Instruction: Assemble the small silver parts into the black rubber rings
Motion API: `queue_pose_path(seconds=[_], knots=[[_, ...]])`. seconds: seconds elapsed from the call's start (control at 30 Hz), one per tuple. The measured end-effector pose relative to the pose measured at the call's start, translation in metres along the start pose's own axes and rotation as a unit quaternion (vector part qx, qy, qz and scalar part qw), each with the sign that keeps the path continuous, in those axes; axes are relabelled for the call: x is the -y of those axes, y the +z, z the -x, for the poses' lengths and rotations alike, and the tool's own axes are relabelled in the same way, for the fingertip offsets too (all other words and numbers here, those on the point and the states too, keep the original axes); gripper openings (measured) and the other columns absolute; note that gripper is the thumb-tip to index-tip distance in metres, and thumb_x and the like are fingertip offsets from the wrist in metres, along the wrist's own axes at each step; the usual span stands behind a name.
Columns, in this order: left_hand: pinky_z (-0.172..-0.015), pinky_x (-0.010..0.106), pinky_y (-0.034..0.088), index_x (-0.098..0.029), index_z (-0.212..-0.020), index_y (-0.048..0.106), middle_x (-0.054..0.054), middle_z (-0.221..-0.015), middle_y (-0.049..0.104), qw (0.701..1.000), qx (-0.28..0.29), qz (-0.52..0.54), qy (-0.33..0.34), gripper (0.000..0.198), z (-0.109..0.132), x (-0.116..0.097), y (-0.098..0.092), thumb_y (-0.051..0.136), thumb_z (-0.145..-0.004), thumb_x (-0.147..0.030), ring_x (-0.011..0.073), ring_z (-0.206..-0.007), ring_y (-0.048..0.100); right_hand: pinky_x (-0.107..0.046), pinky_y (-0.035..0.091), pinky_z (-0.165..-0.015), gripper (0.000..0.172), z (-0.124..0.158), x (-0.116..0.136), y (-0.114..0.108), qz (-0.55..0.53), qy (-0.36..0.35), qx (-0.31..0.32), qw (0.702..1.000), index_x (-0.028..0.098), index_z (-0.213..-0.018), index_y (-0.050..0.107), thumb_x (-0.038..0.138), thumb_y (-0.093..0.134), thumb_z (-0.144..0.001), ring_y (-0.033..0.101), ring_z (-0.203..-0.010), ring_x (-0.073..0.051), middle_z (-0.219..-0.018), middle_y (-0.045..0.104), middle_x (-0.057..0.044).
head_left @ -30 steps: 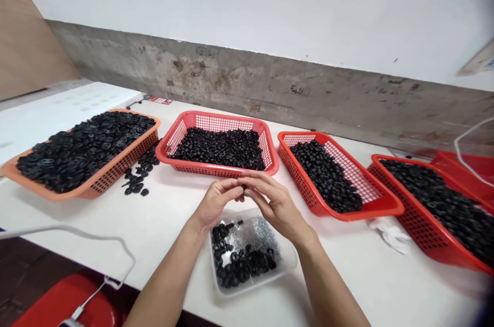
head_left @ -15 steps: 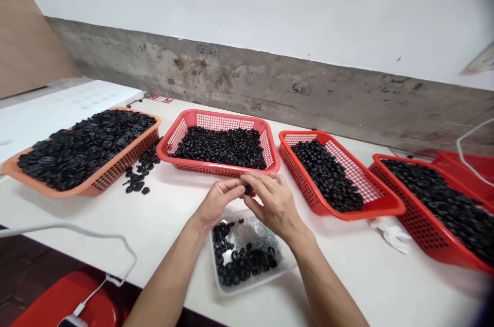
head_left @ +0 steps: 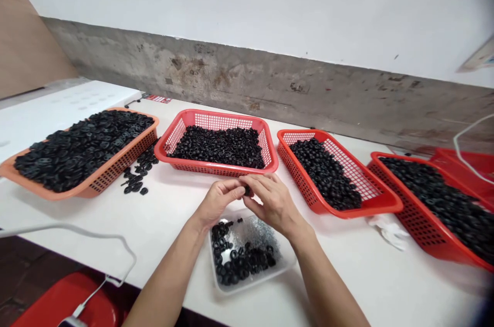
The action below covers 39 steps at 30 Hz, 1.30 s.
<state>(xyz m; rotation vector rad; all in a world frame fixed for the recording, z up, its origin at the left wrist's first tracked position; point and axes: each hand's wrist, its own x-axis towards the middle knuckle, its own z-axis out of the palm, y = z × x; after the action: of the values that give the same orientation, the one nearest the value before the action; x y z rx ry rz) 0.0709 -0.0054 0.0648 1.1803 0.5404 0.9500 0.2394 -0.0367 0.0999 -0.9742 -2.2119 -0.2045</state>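
Note:
My left hand and my right hand meet fingertip to fingertip above a clear plastic tray. Both pinch a small black rubber part between them. The tray below holds black rubber rings and a heap of small silvery pieces. Just beyond my hands stands a red basket filled with small black rings.
An orange basket of flat black washers sits at the left, with loose black parts beside it. Two more red baskets of black parts stand right. White crumpled material, a white cable and a red stool are nearby.
My hands have sunk slightly toward the clear tray and my right fingers have curled closer over the black part. The baskets have not moved.

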Motion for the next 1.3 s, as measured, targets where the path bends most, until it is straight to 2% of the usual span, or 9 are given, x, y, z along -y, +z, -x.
queue_pose_path(seconds=[0.13, 0.27, 0.37, 0.47, 0.77, 0.9, 0.97, 1.03, 1.3], knots=[[-0.088, 0.032, 0.044, -0.014, -0.089, 0.077, 0.005, -0.085, 0.071, 1.0, 0.006, 0.025, 0.0, 0.02, 0.001, -0.001, 0.001, 0.072, -0.083, -0.032, 0.0185, -0.086, 0.06, -0.04, 0.05, -0.08, 0.033, 0.003, 0.0, -0.001, -0.04, 0.013, -0.003, 0.999, 0.018, -0.124, 0.057, 0.018, 0.06, -0.092, 0.068, -0.095, -0.023, -0.109, 0.072, -0.01], [-0.079, 0.029, 0.043, -0.014, -0.089, 0.078, 0.005, -0.082, 0.069, 0.999, -0.015, 0.05, -0.007, 0.022, 0.001, -0.005, 0.001, 0.075, -0.078, -0.034, 0.017, -0.08, 0.058, -0.041, 0.053, -0.092, 0.039, 0.004, 0.002, -0.007, -0.161, 0.086, 0.022, 0.983, 0.024, -0.134, 0.055, 0.026, 0.061, -0.095, 0.066, -0.107, -0.022, -0.121, 0.068, -0.01], [-0.073, 0.026, 0.042, -0.015, -0.087, 0.078, 0.005, -0.08, 0.069, 0.998, -0.03, 0.048, -0.004, 0.023, 0.001, -0.007, 0.0, 0.076, -0.075, -0.035, 0.0157, -0.077, 0.055, -0.039, 0.054, -0.095, 0.03, 0.002, 0.003, -0.01, -0.255, 0.134, 0.01, 0.957, 0.026, -0.127, 0.062, 0.025, 0.056, -0.097, 0.065, -0.11, -0.02, -0.122, 0.068, -0.009], [-0.07, 0.026, 0.041, -0.016, -0.084, 0.078, 0.004, -0.079, 0.069, 0.999, -0.026, 0.033, -0.002, 0.02, 0.001, -0.007, -0.001, 0.075, -0.075, -0.034, 0.0147, -0.074, 0.054, -0.036, 0.056, -0.09, 0.024, 0.001, 0.004, -0.009, -0.278, 0.148, -0.015, 0.949, 0.026, -0.117, 0.068, 0.023, 0.055, -0.098, 0.066, -0.107, -0.02, -0.115, 0.07, -0.008], [-0.071, 0.026, 0.041, -0.015, -0.086, 0.077, 0.004, -0.078, 0.07, 1.0, -0.026, -0.008, 0.005, 0.019, 0.0, -0.005, 0.0, 0.072, -0.078, -0.031, 0.0149, -0.074, 0.056, -0.039, 0.053, -0.091, 0.025, 0.002, 0.002, -0.014, -0.165, 0.115, -0.004, 0.98, 0.028, -0.117, 0.069, 0.022, 0.056, -0.097, 0.067, -0.106, -0.021, -0.115, 0.071, -0.007], [-0.075, 0.026, 0.042, -0.014, -0.078, 0.074, 0.002, -0.075, 0.067, 0.999, -0.04, 0.006, 0.008, 0.016, 0.001, -0.005, 0.0, 0.071, -0.078, -0.029, 0.0143, -0.073, 0.055, -0.043, 0.048, -0.091, 0.031, 0.001, 0.006, -0.013, -0.041, 0.057, 0.015, 0.997, 0.022, -0.125, 0.062, 0.031, 0.06, -0.095, 0.065, -0.109, -0.025, -0.12, 0.069, -0.011], [-0.076, 0.026, 0.043, -0.014, -0.075, 0.073, 0.002, -0.074, 0.066, 0.999, -0.037, 0.008, 0.006, 0.016, 0.001, -0.004, 0.0, 0.071, -0.079, -0.029, 0.0148, -0.074, 0.056, -0.044, 0.046, -0.089, 0.036, 0.001, 0.009, -0.009, 0.019, 0.038, 0.017, 0.999, 0.019, -0.127, 0.06, 0.035, 0.06, -0.095, 0.066, -0.104, -0.026, -0.12, 0.069, -0.014], [-0.076, 0.027, 0.043, -0.013, -0.076, 0.073, 0.003, -0.075, 0.067, 1.0, -0.031, 0.004, 0.006, 0.016, 0.0, -0.002, -0.001, 0.071, -0.079, -0.029, 0.0156, -0.075, 0.057, -0.043, 0.044, -0.087, 0.032, 0.001, 0.011, -0.003, 0.054, 0.034, 0.012, 0.998, 0.017, -0.125, 0.06, 0.032, 0.058, -0.096, 0.067, -0.099, -0.026, -0.117, 0.07, -0.014], [-0.085, 0.03, 0.045, -0.014, -0.084, 0.076, 0.005, -0.082, 0.072, 1.0, 0.006, -0.009, -0.005, 0.022, 0.0, -0.002, -0.003, 0.072, -0.082, -0.036, 0.019, -0.083, 0.062, -0.041, 0.043, -0.085, 0.023, 0.0, 0.008, -0.002, 0.055, 0.018, -0.024, 0.998, 0.018, -0.116, 0.059, 0.021, 0.057, -0.093, 0.069, -0.089, -0.023, -0.106, 0.074, -0.01]])
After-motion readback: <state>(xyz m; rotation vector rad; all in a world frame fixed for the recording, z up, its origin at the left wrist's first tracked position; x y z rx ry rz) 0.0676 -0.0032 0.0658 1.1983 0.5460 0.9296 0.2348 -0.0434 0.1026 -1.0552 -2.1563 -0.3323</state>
